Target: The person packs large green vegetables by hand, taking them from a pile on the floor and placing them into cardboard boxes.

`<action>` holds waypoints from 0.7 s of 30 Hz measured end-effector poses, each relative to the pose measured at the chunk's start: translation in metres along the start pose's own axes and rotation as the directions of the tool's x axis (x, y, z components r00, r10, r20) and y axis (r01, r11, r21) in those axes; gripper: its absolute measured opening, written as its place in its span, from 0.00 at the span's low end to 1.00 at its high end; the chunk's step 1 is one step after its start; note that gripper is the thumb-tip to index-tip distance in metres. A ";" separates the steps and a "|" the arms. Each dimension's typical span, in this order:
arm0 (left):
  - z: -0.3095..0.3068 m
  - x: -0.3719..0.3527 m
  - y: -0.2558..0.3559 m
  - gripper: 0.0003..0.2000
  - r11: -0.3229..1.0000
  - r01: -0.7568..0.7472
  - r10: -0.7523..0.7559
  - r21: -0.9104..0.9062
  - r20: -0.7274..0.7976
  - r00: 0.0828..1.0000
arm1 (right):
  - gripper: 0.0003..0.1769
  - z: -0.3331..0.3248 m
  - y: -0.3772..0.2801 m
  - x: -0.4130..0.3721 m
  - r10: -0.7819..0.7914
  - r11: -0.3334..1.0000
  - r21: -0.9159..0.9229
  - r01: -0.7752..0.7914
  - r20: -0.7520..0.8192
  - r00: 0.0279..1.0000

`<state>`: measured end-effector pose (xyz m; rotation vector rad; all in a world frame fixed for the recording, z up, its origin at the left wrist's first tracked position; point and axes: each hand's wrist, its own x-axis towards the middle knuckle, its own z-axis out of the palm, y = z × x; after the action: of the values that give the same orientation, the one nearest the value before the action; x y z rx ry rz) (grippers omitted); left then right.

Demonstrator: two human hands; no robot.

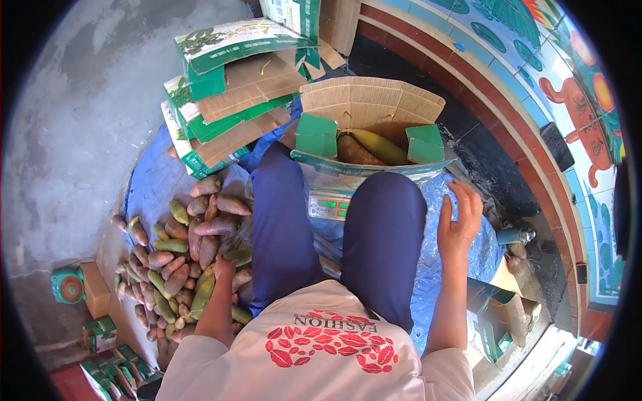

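My left hand (225, 269) is down at the heap of reddish-brown and green root vegetables (175, 276) on the left, beside a long green one (202, 294); its fingers are mostly hidden. My right hand (461, 215) is raised beside my right knee, fingers apart and holding nothing. Beyond my knees, an open cardboard box (372, 100) holds a brown vegetable (354, 150) and a yellow-green one (381, 146). The box rests on a scale with a lit green display (328, 204).
Flattened green and white cartons (231, 47) are stacked at the upper left. Blue plastic sheeting (435, 267) lies under the work area. Another green box (495, 314) stands at the lower right, near a metal canister (515, 236). A painted wall (582, 100) runs along the right.
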<state>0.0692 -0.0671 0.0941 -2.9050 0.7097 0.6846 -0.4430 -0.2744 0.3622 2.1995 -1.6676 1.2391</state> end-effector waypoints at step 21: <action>-0.025 -0.059 0.055 0.31 0.974 0.050 -0.065 0.219 0.061 0.996 | 0.22 -0.059 -0.112 0.087 -0.358 0.529 0.286 0.799 -0.779 0.515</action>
<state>0.0076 -0.0954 0.1442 -2.6785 0.6453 0.6514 -0.3744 -0.2652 0.4991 1.9163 -0.0877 2.1178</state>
